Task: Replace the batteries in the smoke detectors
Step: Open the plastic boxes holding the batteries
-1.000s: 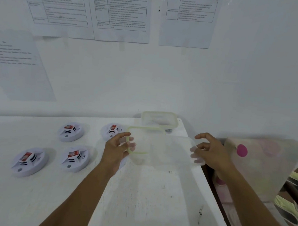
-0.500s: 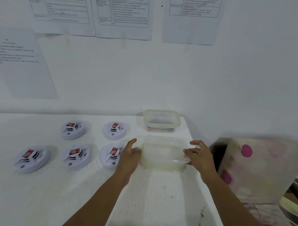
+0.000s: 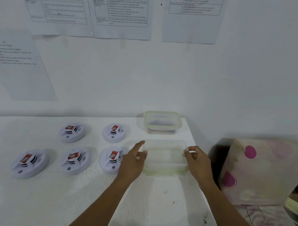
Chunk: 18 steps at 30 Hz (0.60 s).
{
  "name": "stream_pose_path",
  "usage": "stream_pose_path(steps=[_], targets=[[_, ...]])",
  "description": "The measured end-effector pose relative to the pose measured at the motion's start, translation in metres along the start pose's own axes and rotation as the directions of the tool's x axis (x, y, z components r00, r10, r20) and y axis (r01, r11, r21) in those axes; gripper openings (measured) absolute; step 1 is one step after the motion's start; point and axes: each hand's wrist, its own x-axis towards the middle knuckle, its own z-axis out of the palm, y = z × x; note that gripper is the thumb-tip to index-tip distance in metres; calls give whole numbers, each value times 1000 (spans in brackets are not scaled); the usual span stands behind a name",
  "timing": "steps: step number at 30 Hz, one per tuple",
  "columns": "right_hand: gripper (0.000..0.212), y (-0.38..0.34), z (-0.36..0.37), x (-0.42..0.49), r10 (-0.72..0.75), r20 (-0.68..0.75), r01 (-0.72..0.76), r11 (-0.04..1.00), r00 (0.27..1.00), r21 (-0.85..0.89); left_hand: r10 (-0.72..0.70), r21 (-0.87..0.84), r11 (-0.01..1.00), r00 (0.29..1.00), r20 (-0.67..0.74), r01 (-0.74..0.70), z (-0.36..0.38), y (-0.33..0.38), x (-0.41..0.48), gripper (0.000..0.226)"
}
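The left hand point(image 3: 134, 159), fingers relaxed and empty, sits at the left wall of the clear rectangular plastic container point(image 3: 165, 160); the right hand point(image 3: 197, 160) curls at its right rim, grip unclear. The round white smoke detectors point(image 3: 109, 165) lie leftward on the table point(image 3: 57, 203), nearest the left hand.

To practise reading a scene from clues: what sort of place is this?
Probably a makeshift practice workstation in a plain room: printed sheets stuck on the white wall, five smoke detectors laid out in rows on a white table, and a lidded plastic container at its back.
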Motion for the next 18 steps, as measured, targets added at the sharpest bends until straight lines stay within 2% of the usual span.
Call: stream_pose_path(steps=[6,12,14,18], targets=[[16,0,-2,2,-18,24,18,1000,1000,-21,32,27,999,999,-18,-31,3,-4,2,44],[19,-24,-5,19,-118,-101,124,991,988,52,41,-34,998,988,-149,-46,-9,7,30,40],[18,-36,-1,38,-144,-83,147,989,986,29,32,-61,997,989,-143,-41,-15,11,51,39],[24,-55,18,78,-131,-15,130,990,991,-54,26,3,1000,998,-62,-26,-20,15,97,43]])
